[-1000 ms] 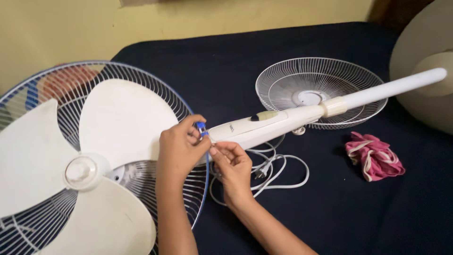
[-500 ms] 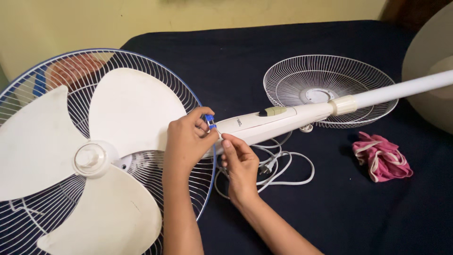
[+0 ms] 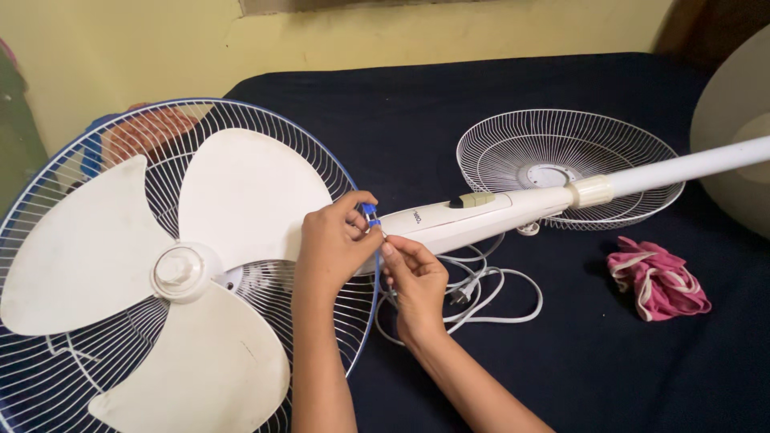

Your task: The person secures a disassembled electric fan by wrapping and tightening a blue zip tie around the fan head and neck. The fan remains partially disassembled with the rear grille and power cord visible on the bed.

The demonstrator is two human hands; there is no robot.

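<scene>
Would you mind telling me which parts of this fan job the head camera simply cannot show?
- Head view: how the small blue clip fastens to the rim; the left hand covers it.
- What the right hand pinches: too small, hidden by fingertips.
- The round wire rear guard with three white blades: cut off by the left and bottom edges.
- The white plastic fan pole: its far end leaves the right edge.
- The coiled white power cord: partly under hand and pole.

I see smooth, matt white plastic on the fan blades [image 3: 233, 200] and the fan pole [image 3: 481, 220]. The loose grille [image 3: 561, 140] is thin glossy wire; the bedcover [image 3: 497, 88] is dark matt cloth.
</scene>
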